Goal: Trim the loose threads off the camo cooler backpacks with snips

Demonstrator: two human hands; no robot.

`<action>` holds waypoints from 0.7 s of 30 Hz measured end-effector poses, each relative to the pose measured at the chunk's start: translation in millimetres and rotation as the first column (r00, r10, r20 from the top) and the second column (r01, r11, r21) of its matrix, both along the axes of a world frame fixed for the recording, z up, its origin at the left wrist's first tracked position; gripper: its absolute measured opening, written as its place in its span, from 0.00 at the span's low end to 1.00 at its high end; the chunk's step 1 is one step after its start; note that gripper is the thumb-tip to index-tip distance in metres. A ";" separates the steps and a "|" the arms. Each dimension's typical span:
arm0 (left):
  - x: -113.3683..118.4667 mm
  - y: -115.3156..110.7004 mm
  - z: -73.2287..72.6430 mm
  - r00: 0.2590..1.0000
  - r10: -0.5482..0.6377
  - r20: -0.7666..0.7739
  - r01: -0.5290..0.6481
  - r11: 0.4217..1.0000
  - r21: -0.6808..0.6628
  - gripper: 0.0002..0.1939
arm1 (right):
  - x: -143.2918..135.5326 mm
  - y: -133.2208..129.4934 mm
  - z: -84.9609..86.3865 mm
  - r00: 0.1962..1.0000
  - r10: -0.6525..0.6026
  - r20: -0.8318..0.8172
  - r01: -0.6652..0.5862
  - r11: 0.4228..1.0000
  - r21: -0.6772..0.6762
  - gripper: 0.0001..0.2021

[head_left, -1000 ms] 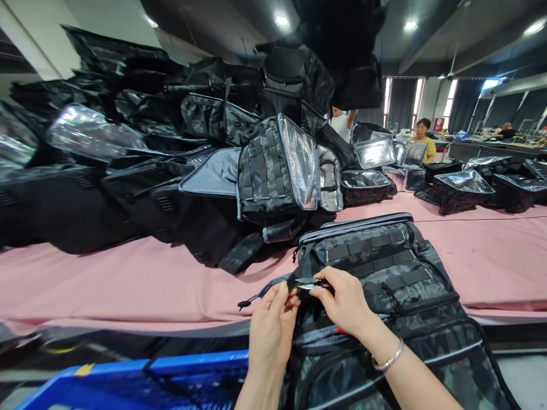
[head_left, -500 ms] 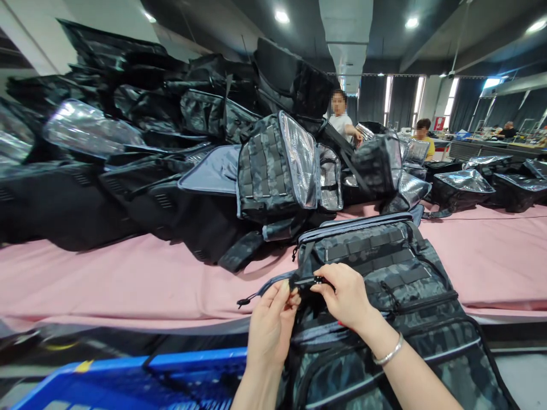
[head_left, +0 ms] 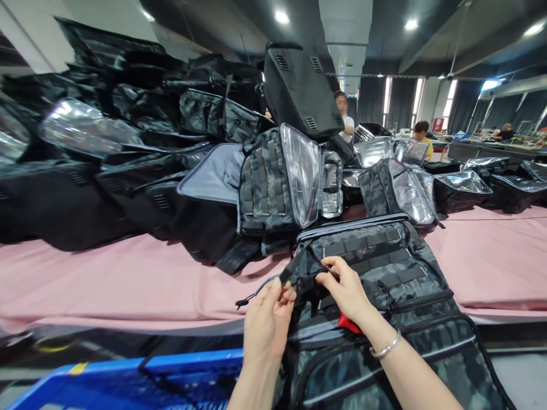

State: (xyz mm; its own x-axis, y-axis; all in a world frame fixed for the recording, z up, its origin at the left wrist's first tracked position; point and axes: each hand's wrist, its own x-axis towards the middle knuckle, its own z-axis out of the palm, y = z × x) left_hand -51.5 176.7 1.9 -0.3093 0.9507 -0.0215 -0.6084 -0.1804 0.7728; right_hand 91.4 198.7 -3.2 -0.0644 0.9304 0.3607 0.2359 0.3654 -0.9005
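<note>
A dark camouflage backpack [head_left: 371, 250] lies in front of me with webbing rows and zippers. At its left side, my left hand [head_left: 267, 319] pinches a black strap [head_left: 290, 272] between thumb and fingers. My right hand [head_left: 348, 290] is curled just above the pack's front, a little right of the strap; something thin and dark shows between its thumb and forefinger, too small to name. Below the right wrist a bit of red material [head_left: 350, 323] shows. A zipper cord [head_left: 244, 302] sticks out left of my left hand.
Black and camouflage bags with silver linings [head_left: 299, 176] are heaped along the pink-covered table [head_left: 128, 279]. A blue plastic basket [head_left: 141, 370] stands at the lower left. Behind the heap are a person in white [head_left: 348, 126] and one in yellow [head_left: 427, 147].
My right fingers have moved slightly up and away from the strap end. Beyond the pack, a black bag has tipped up, its base now showing, and a camouflage bag has shifted right.
</note>
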 end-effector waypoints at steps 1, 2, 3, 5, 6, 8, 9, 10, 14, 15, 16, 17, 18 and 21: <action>-1.1 2.2 -0.1 0.998 0.042 -0.043 -0.041 0.999 0.009 0.16 | -0.2 1.5 -1.6 1.000 0.008 0.028 -0.007 1.000 -0.024 0.11; -2.5 4.6 -0.3 0.990 0.095 -0.102 -0.093 0.995 0.024 0.16 | -0.3 3.0 -2.9 0.999 0.008 0.051 -0.006 0.999 -0.040 0.11; -4.5 7.1 -0.6 0.973 0.154 -0.169 -0.149 0.988 0.044 0.16 | -0.4 4.4 -4.0 0.998 0.006 0.061 -0.003 0.999 -0.051 0.10; -9.4 11.8 -1.7 0.916 0.259 -0.306 -0.241 0.966 0.098 0.16 | -0.7 6.9 -5.4 0.999 -0.004 0.034 0.006 0.998 -0.064 0.06; -12.1 13.7 -2.8 0.885 0.290 -0.365 -0.261 0.957 0.126 0.15 | -0.8 8.0 -5.7 1.000 -0.007 0.012 0.008 0.997 -0.073 0.05; -17.4 16.5 -5.7 0.827 0.318 -0.464 -0.264 0.948 0.179 0.14 | -1.3 9.5 -6.0 1.000 -0.004 -0.017 0.003 0.996 -0.088 0.05; -19.7 17.2 -7.5 0.800 0.325 -0.504 -0.254 0.945 0.206 0.13 | -1.6 9.9 -6.1 1.000 -0.003 -0.025 0.001 0.996 -0.089 0.05; -21.7 17.6 -9.3 0.774 0.332 -0.539 -0.243 0.942 0.232 0.12 | -1.9 10.0 -6.0 1.000 -0.002 -0.031 -0.001 0.996 -0.088 0.05; -24.4 15.8 -12.8 0.627 0.422 -0.654 -0.258 0.905 0.337 0.08 | -2.4 9.5 -5.3 0.999 0.003 -0.034 -0.005 0.997 -0.083 0.06; -23.5 14.8 -12.0 0.579 0.446 -0.683 -0.254 0.894 0.369 0.07 | -2.5 9.4 -5.0 0.999 0.002 -0.033 -0.004 0.997 -0.083 0.06; -22.0 13.8 -10.6 0.533 0.449 -0.717 -0.229 0.893 0.389 0.05 | -2.7 9.2 -4.7 0.999 -0.001 -0.033 -0.001 0.997 -0.083 0.06; -20.1 12.8 -8.5 0.501 0.425 -0.754 -0.188 0.904 0.385 0.05 | -3.0 8.8 -4.3 0.999 -0.007 -0.033 0.004 0.996 -0.084 0.06; -18.1 11.9 -6.1 0.489 0.380 -0.785 -0.144 0.923 0.358 0.05 | -3.5 8.4 -3.8 0.999 -0.019 -0.034 0.016 0.996 -0.088 0.07; -13.6 11.1 0.6 0.499 0.243 -0.832 -0.060 0.967 0.247 0.11 | -5.4 8.3 -0.5 0.995 -0.095 -0.035 0.090 0.989 -0.120 0.08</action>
State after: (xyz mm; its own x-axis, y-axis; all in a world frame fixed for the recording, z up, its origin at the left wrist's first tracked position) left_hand -65.2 187.8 2.5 -0.2302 0.8460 0.4810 0.3749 -0.3790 0.8461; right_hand 86.1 207.1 -3.7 0.0363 0.9680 0.2484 0.2261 0.2342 -0.9455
